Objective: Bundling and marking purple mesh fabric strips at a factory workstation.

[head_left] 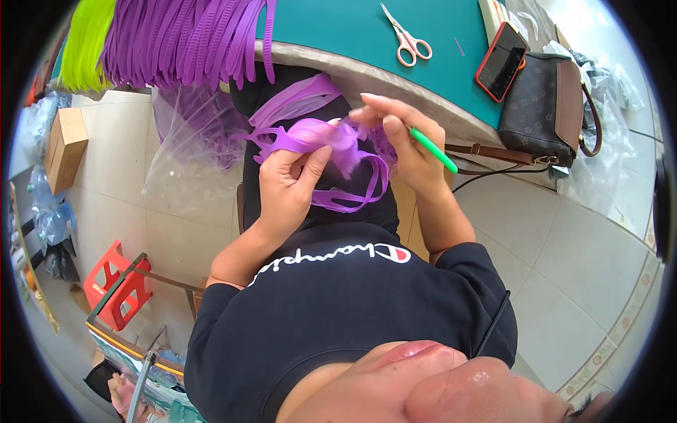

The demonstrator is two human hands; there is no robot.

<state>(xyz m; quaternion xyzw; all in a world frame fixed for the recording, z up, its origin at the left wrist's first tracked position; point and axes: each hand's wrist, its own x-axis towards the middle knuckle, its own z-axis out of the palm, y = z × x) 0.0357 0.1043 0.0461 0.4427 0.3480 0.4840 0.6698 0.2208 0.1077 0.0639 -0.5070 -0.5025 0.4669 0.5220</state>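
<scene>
Over my lap, my left hand (289, 180) pinches a glossy purple rubber strap (307, 135) between thumb and fingers. Its loops hang down toward my shirt, and part of the piece is blurred. To the right of it, my right hand (416, 144) grips a slim tool with a bright green handle (434, 151). The handle points down and to the right, and the tool's working end is hidden by the fingers. Those fingertips are close to the strap's right end; I cannot tell whether they touch it. More purple straps (300, 99) lie across my thigh behind the hands.
On the green tabletop (331, 28) lie pink-handled scissors (405, 42) and a red-cased phone (502, 62). Purple straps (183, 42) and lime ones (83, 46) hang over its left edge. A brown handbag (539, 106) stands right; a red stool (120, 285) is lower left.
</scene>
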